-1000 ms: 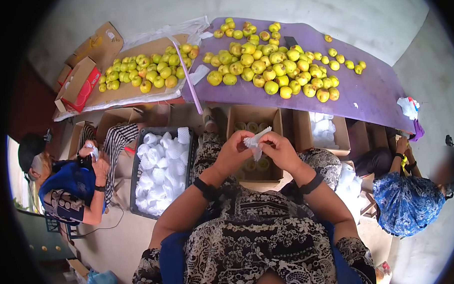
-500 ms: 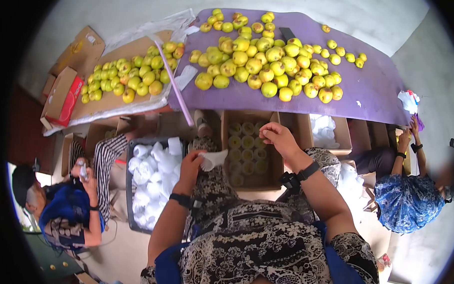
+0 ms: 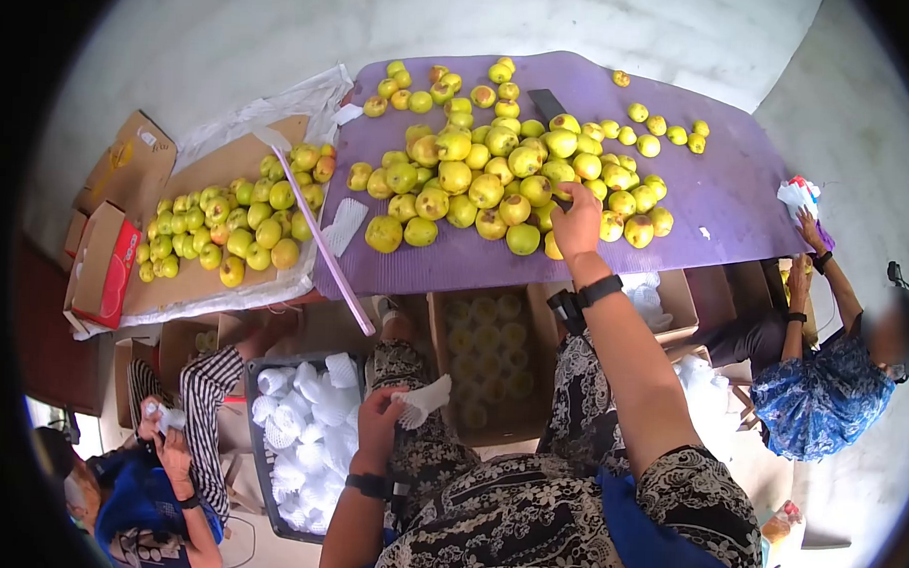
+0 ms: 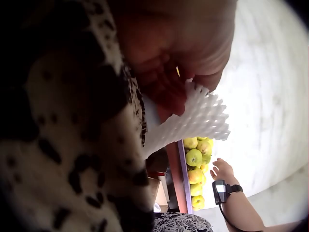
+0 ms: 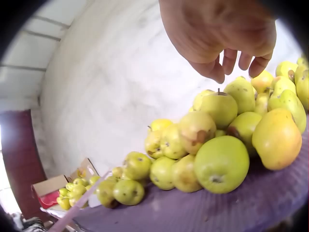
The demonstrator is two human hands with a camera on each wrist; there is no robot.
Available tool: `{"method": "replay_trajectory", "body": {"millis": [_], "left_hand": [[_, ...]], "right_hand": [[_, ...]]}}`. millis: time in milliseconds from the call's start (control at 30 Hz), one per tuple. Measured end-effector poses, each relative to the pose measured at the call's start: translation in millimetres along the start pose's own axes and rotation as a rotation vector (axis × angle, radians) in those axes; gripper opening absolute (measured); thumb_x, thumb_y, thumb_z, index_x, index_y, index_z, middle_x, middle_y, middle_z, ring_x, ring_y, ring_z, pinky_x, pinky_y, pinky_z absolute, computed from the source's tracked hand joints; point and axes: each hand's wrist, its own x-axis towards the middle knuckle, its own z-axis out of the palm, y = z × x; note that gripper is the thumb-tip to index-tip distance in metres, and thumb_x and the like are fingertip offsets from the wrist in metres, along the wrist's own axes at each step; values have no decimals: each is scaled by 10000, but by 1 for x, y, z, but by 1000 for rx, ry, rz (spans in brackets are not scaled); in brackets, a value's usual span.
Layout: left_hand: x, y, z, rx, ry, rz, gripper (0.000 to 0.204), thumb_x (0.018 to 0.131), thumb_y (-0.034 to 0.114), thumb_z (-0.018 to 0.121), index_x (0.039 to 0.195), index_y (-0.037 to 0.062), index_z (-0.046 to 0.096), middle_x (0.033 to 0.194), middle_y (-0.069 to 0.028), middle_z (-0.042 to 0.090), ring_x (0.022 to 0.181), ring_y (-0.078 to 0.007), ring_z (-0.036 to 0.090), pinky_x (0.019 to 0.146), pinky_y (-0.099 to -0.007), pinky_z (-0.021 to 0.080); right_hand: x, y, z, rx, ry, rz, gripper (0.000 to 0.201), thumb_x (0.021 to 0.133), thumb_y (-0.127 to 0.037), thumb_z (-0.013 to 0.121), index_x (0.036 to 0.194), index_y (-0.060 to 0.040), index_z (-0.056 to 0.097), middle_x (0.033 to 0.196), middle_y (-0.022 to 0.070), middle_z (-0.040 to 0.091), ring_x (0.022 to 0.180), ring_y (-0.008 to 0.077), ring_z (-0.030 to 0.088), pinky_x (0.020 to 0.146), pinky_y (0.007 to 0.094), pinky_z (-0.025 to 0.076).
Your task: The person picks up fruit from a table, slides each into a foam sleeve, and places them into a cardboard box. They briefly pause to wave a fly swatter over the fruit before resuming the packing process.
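Note:
My left hand is low over my left thigh and pinches a white foam net sleeve. In the left wrist view the curled fingers grip one end of that sleeve, and its lattice flares outward. My right hand reaches over the front of a pile of yellow-green apples on the purple-covered table. Seen from the right wrist, the fingers hang loosely bent just above an apple with its stem up, holding nothing.
Below the table edge a cardboard box holds rows of apples. A dark crate of foam sleeves stands at left. A purple strip separates a second apple heap. One person sits on each side.
Both hands were together at the foam sleeve, then parted. My left hand keeps the sleeve and has moved left and down; my right hand has reached forward to the apple pile.

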Motion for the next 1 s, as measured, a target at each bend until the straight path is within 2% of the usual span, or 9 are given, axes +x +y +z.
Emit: {"method": "replay_trajectory", "body": {"millis": [67,300,433,533,667,800,900,967,1000], "left_hand": [[1,-1,-2,-20,17,-20,214,865,64,628,1067,-5,649,1055,-78,663,967,-154,616,891,-286,466],[2,0,-1,6,24,-7,212,864,50,632,1067,-4,654,1066,-85,667,987,-163,618,902,-294,466],[2,-2,-3,25,25,7,209,867,61,635,1066,-2,654,1067,-84,668,985,-163,618,901,-295,467],[4,-3,-3,42,20,9,206,871,71,637,1065,1,655,1067,-82,667,980,-161,619,898,-293,467],[5,-3,-2,55,37,16,200,870,73,645,1057,2,637,1018,-82,670,916,-152,625,860,-288,486],[4,1,-1,43,39,-6,208,868,110,653,1051,10,665,1046,-75,673,963,-156,620,881,-288,470],[4,4,1,74,38,22,210,874,123,648,1050,8,665,1038,-75,674,958,-159,621,878,-288,471],[2,4,0,120,37,35,211,879,128,643,1049,6,665,1035,-74,675,956,-160,622,877,-289,471],[3,1,-1,153,34,48,212,881,117,635,1056,-1,650,1023,-76,671,939,-159,621,870,-289,477]], "right_hand": [[17,3,2,-246,-36,-55,522,679,27,615,1180,-116,591,1219,129,571,1214,356,447,1002,432,389],[46,11,13,-404,-78,-148,546,717,38,565,1230,-147,573,1260,79,552,1250,302,438,1008,434,382],[68,21,30,-352,-119,-191,531,764,-179,674,1277,-174,536,1256,56,557,1276,272,414,1012,455,364],[65,-17,33,-452,-161,-163,562,770,-322,693,1279,-150,527,1224,72,583,1237,268,449,989,479,357],[75,-53,35,-689,-415,-20,687,762,-423,712,1326,-106,482,1218,98,602,1221,277,468,976,490,354],[81,-53,36,-704,-412,-25,683,754,-429,724,1312,-107,497,1221,105,600,1194,279,491,978,475,348],[72,-53,24,-468,-244,-33,569,808,-413,684,1249,-90,527,1194,79,602,1138,232,521,931,421,384],[66,-47,15,701,-335,131,535,853,-400,643,1259,-73,523,1180,83,614,1097,211,567,849,342,445],[63,-54,0,829,-403,249,548,888,-433,596,1288,-69,505,1187,92,616,1075,201,603,792,288,476]]}}
